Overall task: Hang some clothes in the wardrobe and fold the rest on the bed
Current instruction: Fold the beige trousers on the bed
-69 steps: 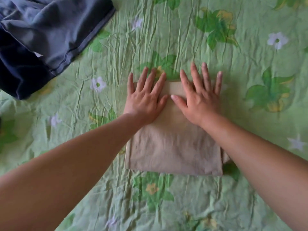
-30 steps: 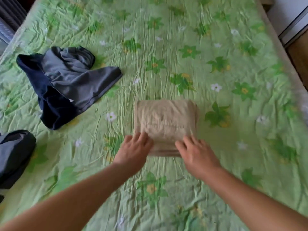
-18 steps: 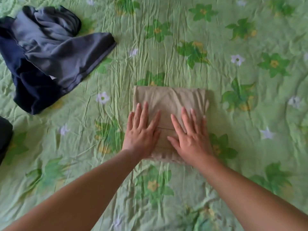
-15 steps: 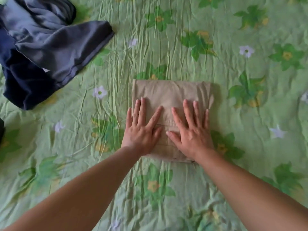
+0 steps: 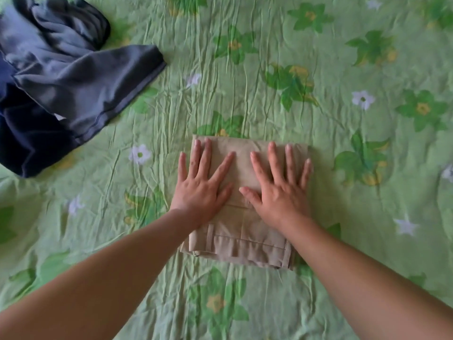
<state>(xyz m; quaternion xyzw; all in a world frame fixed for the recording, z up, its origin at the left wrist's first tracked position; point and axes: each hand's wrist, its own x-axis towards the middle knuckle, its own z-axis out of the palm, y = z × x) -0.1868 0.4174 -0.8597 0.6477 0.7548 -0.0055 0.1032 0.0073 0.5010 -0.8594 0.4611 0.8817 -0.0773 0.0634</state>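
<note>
A beige garment [image 5: 241, 239], folded into a thick square with its hem at the near edge, lies on the green flowered bed sheet [image 5: 343, 192]. My left hand [image 5: 202, 185] lies flat on its left half with the fingers straight and spread. My right hand [image 5: 279, 190] lies flat on its right half, fingers straight and reaching towards the far edge. Both palms press down on the fabric. An unfolded heap of grey and navy clothes [image 5: 56, 77] lies at the upper left of the bed.
The crumpled sheet stretches bare to the right of the beige garment and in front of it. The grey and navy heap takes up the far left corner of the view, about two hand widths from the folded garment.
Both hands have slid farther up the beige garment, from its near half towards its far edge, staying flat. The garment itself has stayed in place; the view has come closer.
</note>
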